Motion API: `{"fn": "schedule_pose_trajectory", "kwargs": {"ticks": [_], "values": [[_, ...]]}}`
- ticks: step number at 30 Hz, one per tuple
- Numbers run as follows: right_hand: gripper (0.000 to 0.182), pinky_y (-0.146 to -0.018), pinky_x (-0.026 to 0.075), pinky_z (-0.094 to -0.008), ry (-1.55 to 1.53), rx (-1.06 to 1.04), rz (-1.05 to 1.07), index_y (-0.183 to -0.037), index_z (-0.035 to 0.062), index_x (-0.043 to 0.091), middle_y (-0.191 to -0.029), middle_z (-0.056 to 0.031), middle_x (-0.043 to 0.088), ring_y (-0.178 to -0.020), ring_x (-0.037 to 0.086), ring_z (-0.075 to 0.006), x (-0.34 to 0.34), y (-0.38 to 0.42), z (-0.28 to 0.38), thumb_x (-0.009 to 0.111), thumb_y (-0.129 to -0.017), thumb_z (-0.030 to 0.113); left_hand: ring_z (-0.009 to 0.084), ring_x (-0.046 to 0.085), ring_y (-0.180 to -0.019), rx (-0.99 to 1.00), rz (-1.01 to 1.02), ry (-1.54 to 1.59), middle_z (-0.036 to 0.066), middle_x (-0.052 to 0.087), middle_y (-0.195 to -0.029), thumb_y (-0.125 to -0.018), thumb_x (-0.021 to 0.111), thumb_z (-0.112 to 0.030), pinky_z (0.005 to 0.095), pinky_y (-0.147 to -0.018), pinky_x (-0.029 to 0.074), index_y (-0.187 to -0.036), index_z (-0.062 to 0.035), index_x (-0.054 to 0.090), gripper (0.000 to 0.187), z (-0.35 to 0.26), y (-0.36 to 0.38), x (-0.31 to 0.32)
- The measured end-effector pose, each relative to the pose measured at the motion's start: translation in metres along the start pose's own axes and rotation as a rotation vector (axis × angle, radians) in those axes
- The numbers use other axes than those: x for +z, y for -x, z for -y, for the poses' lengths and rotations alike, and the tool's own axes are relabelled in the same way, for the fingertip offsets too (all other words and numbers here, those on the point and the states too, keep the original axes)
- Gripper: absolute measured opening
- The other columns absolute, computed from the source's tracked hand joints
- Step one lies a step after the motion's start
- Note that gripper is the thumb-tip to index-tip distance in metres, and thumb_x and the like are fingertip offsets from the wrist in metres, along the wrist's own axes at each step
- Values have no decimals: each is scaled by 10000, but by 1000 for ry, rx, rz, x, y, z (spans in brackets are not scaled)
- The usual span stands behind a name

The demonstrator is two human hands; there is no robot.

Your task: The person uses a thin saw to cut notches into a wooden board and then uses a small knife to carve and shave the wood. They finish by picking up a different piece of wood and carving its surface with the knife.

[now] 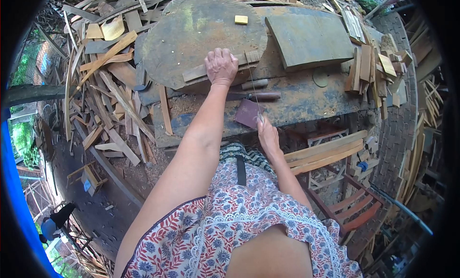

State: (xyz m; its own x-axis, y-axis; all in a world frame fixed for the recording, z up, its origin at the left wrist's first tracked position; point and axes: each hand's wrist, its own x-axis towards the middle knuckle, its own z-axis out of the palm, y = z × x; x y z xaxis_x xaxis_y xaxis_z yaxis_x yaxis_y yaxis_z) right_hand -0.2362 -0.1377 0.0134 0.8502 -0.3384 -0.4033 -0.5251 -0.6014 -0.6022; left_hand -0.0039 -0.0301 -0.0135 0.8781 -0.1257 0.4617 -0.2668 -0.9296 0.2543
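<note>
A narrow wooden strip point(195, 74) lies along the front edge of a large round-edged board point(167, 43). My left hand point(221, 66) presses on the strip with its fingers curled over it. My right hand point(267, 134) is closed round the handle end of a thin saw point(254, 88), whose blade reaches up to the strip's right end. Beside the blade, on the bench, is a dark red sheet point(247, 114). Two tools with wooden handles point(268, 95) lie just below the board. A small yellow block point(241, 19) rests on the board's far part.
A thick grey slab point(309, 40) sits on the bench point(306, 103) at the right. Scrap wood point(115, 48) is heaped at the left, and stacked offcuts point(366, 69) stand at the right. Below the bench are planks point(326, 153) and a red-brown chair point(352, 208).
</note>
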Motion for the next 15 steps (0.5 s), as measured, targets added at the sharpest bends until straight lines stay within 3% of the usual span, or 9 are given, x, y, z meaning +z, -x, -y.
{"fn": "schedule_pose_trajectory", "kwargs": {"ticks": [5,12,15], "values": [[306,-737,437,-575,12,-64,-19,-1080,72,536,-889,-284,628,-880,580,-492,-18,-47,24,417,-980,335,280,519,-855,45,-69,14,88,529,-851,-768,563,-249,422,-783,418,-811,-112,571,144,-3,1,-5],[306,-751,443,-565,13,17,13,-1064,72,550,-895,-279,632,-893,584,-489,-7,5,-1,421,-980,336,283,511,-883,1,1,9,89,530,-880,-782,541,-261,425,-811,404,-840,-117,573,159,0,0,0],[313,-743,439,-570,14,-46,-36,-1066,70,542,-886,-284,627,-888,580,-495,-14,-24,10,416,-982,343,277,520,-858,29,-65,20,80,532,-849,-771,565,-245,422,-787,418,-818,-120,574,134,-2,0,-3]]}}
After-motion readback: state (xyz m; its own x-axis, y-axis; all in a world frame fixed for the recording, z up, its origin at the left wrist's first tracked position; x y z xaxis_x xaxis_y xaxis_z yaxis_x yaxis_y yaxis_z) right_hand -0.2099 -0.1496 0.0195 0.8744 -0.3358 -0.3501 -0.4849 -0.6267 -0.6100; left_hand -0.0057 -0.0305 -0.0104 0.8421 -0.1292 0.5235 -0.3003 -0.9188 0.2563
